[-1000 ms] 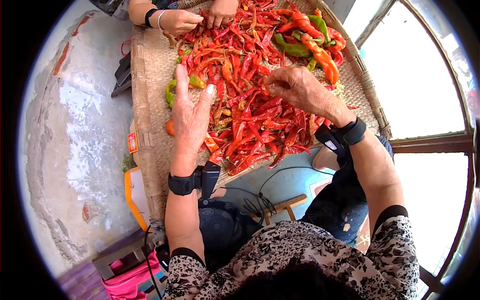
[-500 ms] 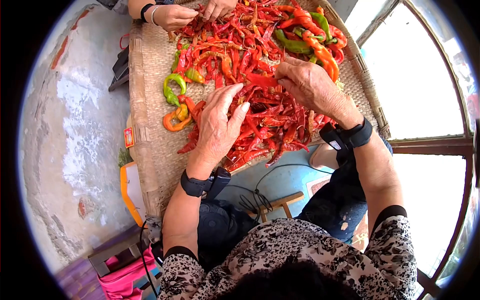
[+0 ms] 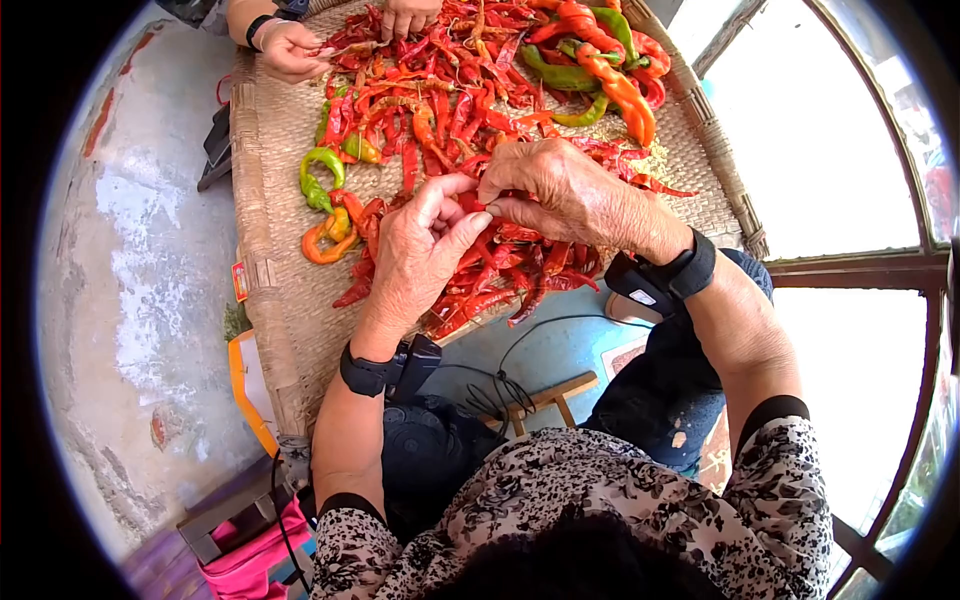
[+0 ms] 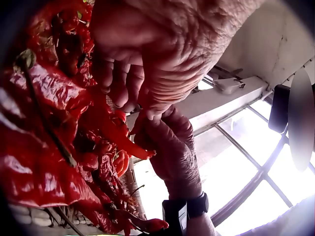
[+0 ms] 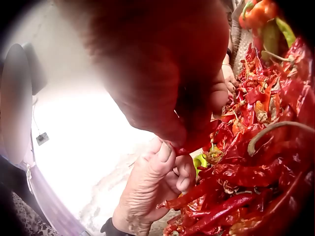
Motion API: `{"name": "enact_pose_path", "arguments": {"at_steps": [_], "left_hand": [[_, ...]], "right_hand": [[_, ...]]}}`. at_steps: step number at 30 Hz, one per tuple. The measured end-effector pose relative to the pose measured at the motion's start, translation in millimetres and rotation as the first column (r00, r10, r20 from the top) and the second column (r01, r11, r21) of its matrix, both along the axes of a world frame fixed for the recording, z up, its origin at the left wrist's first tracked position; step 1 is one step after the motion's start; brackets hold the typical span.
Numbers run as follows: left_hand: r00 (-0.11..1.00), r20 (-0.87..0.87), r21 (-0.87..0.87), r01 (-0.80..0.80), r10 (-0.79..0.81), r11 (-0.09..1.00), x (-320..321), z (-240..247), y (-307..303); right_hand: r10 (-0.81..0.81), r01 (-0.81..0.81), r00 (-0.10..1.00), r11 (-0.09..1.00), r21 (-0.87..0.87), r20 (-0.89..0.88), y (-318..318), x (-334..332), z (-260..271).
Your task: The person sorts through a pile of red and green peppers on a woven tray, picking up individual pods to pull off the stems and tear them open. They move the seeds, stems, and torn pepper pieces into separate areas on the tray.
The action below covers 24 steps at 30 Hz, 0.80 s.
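Over the pile of red chili peppers [image 3: 490,275], my two hands meet fingertip to fingertip. A red chili pepper [image 3: 470,202] is pinched between them, mostly hidden by the fingers. My left hand [image 3: 412,250] grips its near-left end with thumb and index finger. From the right, my right hand [image 3: 575,195] holds it with curled fingers, knuckles up. In the right wrist view, the left thumb and fingers of my left hand [image 5: 150,189] touch the right fingertips at a bit of red skin. Glossy and shrivelled peppers [image 5: 236,172] lie close beneath.
A woven tray [image 3: 280,330] with a raised rim bears the peppers. Larger red and green peppers [image 3: 600,75] sit at its far right, a curled green pepper [image 3: 320,180] at left. Another person's hands [image 3: 292,52] work at the far edge. A wooden stool [image 3: 555,392] stands below.
My left hand has swung from the left, fingers extended, to meet my right hand and pinch the chili pepper. My right hand has brought that pepper left. The head view has shifted slightly.
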<state>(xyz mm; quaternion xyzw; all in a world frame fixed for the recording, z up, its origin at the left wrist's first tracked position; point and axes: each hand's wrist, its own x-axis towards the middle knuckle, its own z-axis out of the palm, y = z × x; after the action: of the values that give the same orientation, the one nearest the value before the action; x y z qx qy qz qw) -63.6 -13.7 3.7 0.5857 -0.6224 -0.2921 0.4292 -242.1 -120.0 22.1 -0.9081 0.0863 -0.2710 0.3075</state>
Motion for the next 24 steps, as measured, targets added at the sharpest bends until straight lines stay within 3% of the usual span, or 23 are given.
{"name": "enact_pose_path", "arguments": {"at_steps": [1, 3, 5, 8, 10, 11, 13, 14, 17, 19, 21, 22, 24], "left_hand": [[0.999, 0.039, 0.010, -0.013, 0.012, 1.000, -1, 1, 2], [0.996, -0.068, 0.003, -0.059, 0.059, 0.998, 5, -8, 0], [0.971, -0.212, -0.101, -0.135, 0.111, 0.986, 11, -3, -1], [0.876, -0.453, -0.233, -0.294, 0.164, 0.927, 28, 0, -10], [0.938, -0.277, -0.208, -0.271, 0.209, 0.940, 34, 8, -14], [0.962, -0.191, -0.221, -0.236, 0.196, 0.946, 31, 11, -17], [0.984, -0.060, -0.149, -0.174, 0.167, 0.974, 33, 2, -17], [0.987, -0.040, -0.127, -0.159, 0.155, 0.979, 32, -2, -15], [0.997, -0.033, 0.034, -0.066, 0.067, 0.997, 23, 3, -5], [0.996, 0.093, 0.277, -0.041, 0.016, 0.960, 10, 17, 1], [0.929, 0.362, -0.032, 0.092, -0.074, 0.995, 7, 1, 1], [0.880, 0.470, -0.085, 0.127, -0.073, 0.988, 8, -4, 1], [0.880, 0.470, -0.064, 0.110, -0.067, 0.992, 9, -6, 1]], "right_hand": [[-0.002, 0.002, 1.000, 1.000, 0.002, -0.018, 0, 1, -2], [-0.083, 0.081, 0.992, 0.996, 0.025, 0.095, -2, 0, -5], [-0.172, 0.172, 0.985, 0.985, 0.009, 0.026, -7, -3, 1], [-0.169, 0.164, 0.984, 0.982, -0.088, -0.048, -15, -10, -8], [-0.059, 0.055, 0.962, 0.998, -0.024, -0.265, -14, -13, -10], [-0.056, 0.051, 0.964, 0.998, -0.022, -0.261, -12, -13, -13], [-0.085, 0.013, 0.905, 0.985, -0.173, -0.417, -7, -10, -18], [-0.028, -0.004, 0.924, 0.997, -0.083, -0.381, -10, -10, -16], [-0.059, 0.042, 0.963, 0.997, -0.069, -0.264, -20, -11, -13], [-0.070, 0.061, 0.944, 0.997, -0.037, -0.323, -22, -13, -11], [0.012, -0.010, 0.908, 1.000, 0.008, -0.419, -19, -14, -15], [-0.056, 0.033, 0.833, 0.998, -0.052, -0.550, -13, -13, -12], [-0.092, 0.052, 0.855, 0.994, -0.093, -0.510, -12, -9, -12]]}}
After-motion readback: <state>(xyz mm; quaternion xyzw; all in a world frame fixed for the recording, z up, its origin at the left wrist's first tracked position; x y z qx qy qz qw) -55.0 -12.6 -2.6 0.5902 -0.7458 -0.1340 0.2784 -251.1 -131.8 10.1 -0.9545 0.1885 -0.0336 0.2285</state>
